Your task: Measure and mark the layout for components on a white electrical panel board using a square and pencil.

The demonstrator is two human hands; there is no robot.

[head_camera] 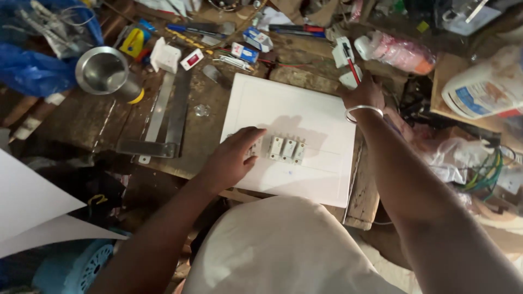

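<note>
Head view. Your left hand lies palm down on the white panel, fingers loosely curled over the leftmost unit of a short row of small white switches; it presses rather than grips, nothing closed in it. The rest of the row sits just right of your fingertips, mid-panel, touching one another.

Your right hand, bracelet at the wrist, reaches past the panel's far right corner and closes on a red-handled tool beside a white plug. How tight the fingers are I cannot tell; the back of the hand hides them.

Step in hand, as judged: holding the switches in place on the panel while fetching the tool. Bringing the tool back calls for a steady left hand so the row does not shift.

Edges: the panel's near edge overhangs the surface toward your body. Left of your left hand lie metal strips and a steel funnel, well apart. Beyond your right hand, clutter crowds close; a pink-wrapped bottle is near. Open room is on the panel itself.
</note>
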